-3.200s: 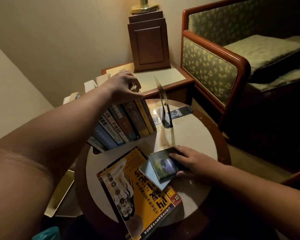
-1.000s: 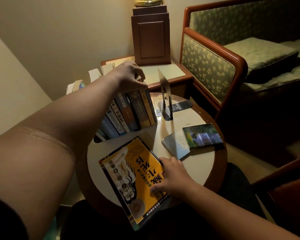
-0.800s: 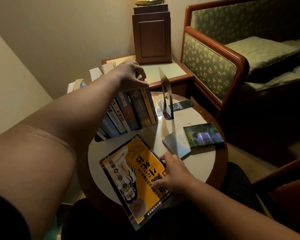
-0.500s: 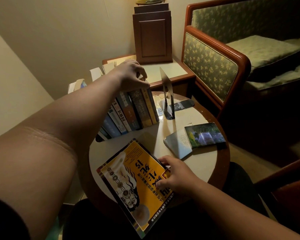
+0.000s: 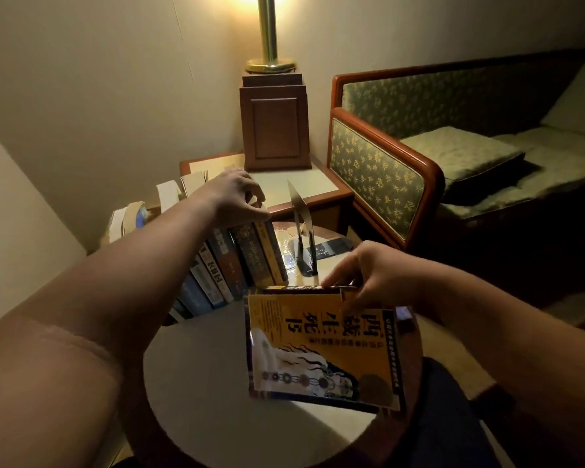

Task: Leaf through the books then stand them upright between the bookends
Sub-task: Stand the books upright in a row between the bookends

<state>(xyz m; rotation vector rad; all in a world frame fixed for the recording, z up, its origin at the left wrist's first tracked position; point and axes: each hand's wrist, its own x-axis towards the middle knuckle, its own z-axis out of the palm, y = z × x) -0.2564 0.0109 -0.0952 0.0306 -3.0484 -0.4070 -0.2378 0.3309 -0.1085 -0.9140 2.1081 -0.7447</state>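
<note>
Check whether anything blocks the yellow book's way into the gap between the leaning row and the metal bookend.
Nearly clear. The right hand holds the yellow book before the gap; the left hand grips the row of books, tilted away from the bookend. Only a small glassy object, unidentifiable, sits inside that gap.

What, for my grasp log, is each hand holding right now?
Left hand: gripping the tops of the leaning row of dark-spined books.
Right hand: gripping the yellow illustrated paperback book by its top edge.
</note>
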